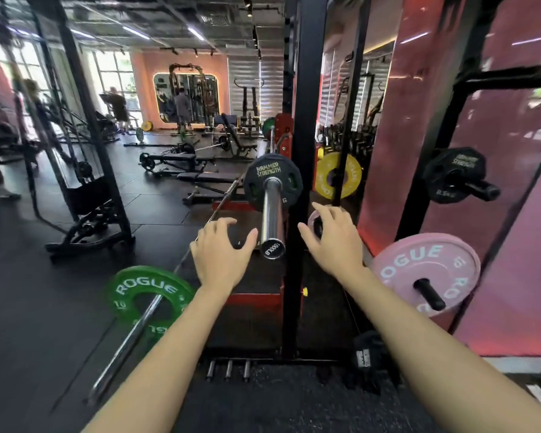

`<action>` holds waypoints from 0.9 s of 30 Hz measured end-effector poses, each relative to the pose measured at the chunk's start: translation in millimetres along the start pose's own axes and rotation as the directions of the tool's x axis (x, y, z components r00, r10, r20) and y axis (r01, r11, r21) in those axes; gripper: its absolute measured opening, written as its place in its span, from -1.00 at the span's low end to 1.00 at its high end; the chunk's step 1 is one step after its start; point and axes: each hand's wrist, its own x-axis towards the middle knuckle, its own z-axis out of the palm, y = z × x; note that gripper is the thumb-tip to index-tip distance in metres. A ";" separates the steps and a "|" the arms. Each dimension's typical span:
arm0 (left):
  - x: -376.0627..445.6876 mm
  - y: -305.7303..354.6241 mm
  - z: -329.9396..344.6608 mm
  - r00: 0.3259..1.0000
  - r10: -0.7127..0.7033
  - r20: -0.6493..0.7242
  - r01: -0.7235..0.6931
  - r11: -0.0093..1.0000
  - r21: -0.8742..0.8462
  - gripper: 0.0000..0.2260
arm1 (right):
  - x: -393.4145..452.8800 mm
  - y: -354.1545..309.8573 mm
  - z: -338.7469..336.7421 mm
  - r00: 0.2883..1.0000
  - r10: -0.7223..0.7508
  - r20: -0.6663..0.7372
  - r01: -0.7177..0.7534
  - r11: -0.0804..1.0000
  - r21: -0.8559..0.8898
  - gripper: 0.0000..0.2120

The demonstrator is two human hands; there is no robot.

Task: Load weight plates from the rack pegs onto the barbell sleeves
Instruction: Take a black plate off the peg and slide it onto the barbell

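A: Item one, visible body parts?

B: Two forearms and two hands, the left hand [221, 256] and the right hand [333, 242].

A: Coverings?

B: Both forearms are bare along their whole visible length. No sleeve edge shows within the view.

A: Accessories on wrists or fingers?

B: None visible: no watch, band, ring or glove. Fingernails are short and unpainted, as far as the view resolves.
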 end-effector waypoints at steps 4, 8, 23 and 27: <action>-19.9 28.2 -21.8 0.998 0.058 -0.036 -0.056 0.997 0.050 -0.55 | -21.1 3.3 -27.0 1.000 -0.027 0.001 0.027 1.000 -0.007 -0.49; -44.1 71.9 -22.1 0.995 0.095 -0.028 -0.093 0.994 0.055 -0.54 | -41.1 24.9 -61.7 0.999 -0.028 -0.020 0.027 0.998 -0.064 -0.50; -174.7 337.4 71.8 0.927 0.342 0.156 -0.306 0.927 -0.218 -0.54 | -138.7 248.2 -248.0 0.953 0.261 -0.152 -0.296 0.910 -0.290 -0.47; -179.1 364.3 97.6 0.908 0.371 0.194 -0.329 0.919 -0.218 -0.51 | -143.5 280.1 -260.8 0.940 0.281 -0.193 -0.331 0.888 -0.320 -0.49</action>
